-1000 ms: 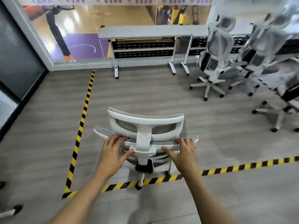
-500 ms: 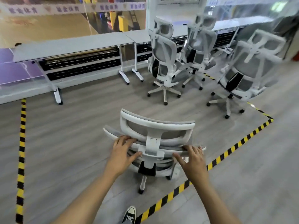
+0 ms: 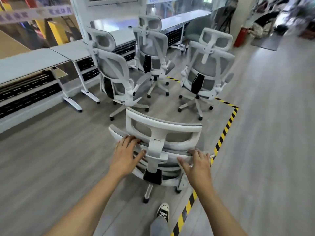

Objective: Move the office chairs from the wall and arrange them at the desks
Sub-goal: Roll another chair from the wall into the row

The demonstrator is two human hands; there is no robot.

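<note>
The nearest chair (image 3: 163,130) hides its seat; the left desk (image 3: 25,63) runs off-frame.

Left forearm (image 3: 88,198) and right forearm (image 3: 214,206) bare right down to bottom edge of frame. Left hand (image 3: 127,155) bare. Right hand (image 3: 196,166) bare; small pale glint on one finger, possibly ring, too blurred to tell. One foot in view: black low canvas sneaker (image 3: 163,211), white rubber toe cap, white laces, white sole rim. Above it, grey-blue trouser leg (image 3: 159,227), denim-like, hem meeting shoe top.

White plastic, grey mesh chair (image 3: 163,132)
</note>
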